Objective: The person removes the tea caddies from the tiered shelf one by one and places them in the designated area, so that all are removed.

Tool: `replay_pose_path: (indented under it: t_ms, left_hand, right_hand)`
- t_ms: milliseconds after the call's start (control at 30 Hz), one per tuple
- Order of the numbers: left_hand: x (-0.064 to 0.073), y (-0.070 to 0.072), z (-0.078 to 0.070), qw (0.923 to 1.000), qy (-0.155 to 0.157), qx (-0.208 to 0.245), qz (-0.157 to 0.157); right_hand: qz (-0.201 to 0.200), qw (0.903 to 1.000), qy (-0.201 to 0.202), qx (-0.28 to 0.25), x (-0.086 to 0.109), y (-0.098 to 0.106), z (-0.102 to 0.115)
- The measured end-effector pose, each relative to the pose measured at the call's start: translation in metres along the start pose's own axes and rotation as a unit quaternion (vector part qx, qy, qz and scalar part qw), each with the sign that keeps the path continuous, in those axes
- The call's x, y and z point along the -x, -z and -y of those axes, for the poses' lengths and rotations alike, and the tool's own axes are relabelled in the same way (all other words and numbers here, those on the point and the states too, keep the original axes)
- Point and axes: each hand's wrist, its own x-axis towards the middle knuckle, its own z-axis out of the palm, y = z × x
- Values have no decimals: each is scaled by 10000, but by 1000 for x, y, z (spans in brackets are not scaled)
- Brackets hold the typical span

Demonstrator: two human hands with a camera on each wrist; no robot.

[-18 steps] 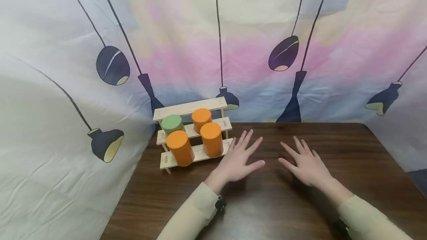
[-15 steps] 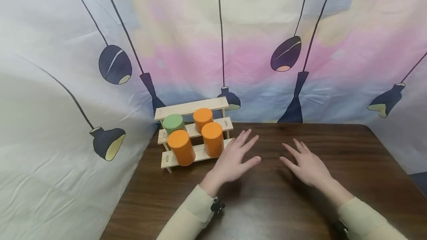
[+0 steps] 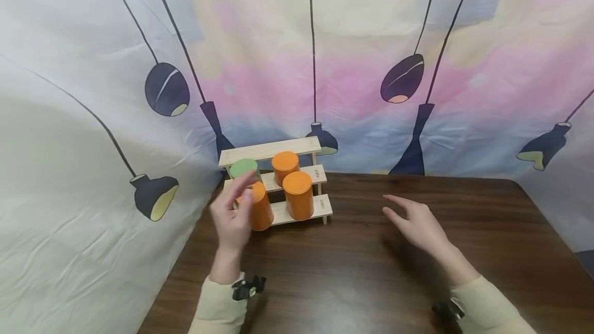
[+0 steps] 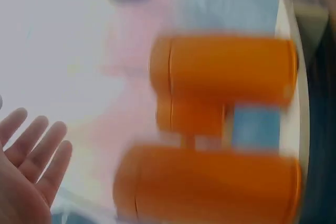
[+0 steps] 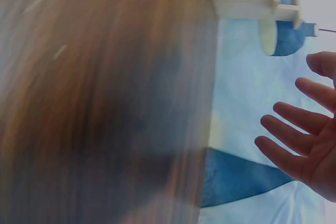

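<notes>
My left hand [image 3: 233, 215] is raised just in front of the left end of a small wooden tiered shelf [image 3: 274, 151], overlapping the front-left orange canister [image 3: 262, 213] in the head view. Its fingers are extended, with nothing in them; the left wrist view shows them to the side of the orange canisters [image 4: 231, 72]. Another orange canister [image 3: 298, 197] stands on the bottom tier at right. On the middle tier are a third orange canister [image 3: 285, 166] and a green-lidded canister [image 3: 244, 165], partly hidden. My right hand [image 3: 419, 226] hovers over the table at right, fingers extended and holding nothing.
The dark wooden table [image 3: 352, 282] stretches right and forward from the shelf. Behind it hangs a fabric backdrop [image 3: 362, 81] printed with lamps, and pale cloth [image 3: 83, 210] closes the left side.
My left hand has swept left from the shelf's right end to its left end, turning upright. The right hand has shifted slightly left and turned onto its side. The canisters stay in place.
</notes>
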Motion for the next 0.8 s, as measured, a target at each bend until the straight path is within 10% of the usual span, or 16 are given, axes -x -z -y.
replay_pose_path:
  t_ms: [133, 300, 800]
  left_hand:
    - [4, 37, 24, 9915, 1070, -268, -688]
    - [24, 75, 63, 9693, 2342, -356, -659]
    - [71, 115, 113, 8852, 4474, -231, 1251]
  right_hand:
    - [-68, 9985, 54, -537, -8, -5, 13]
    - [-108, 9940, 183, -1070, -16, -17, 34]
    - [-394, 9710, 226, -2347, -33, -68, 86]
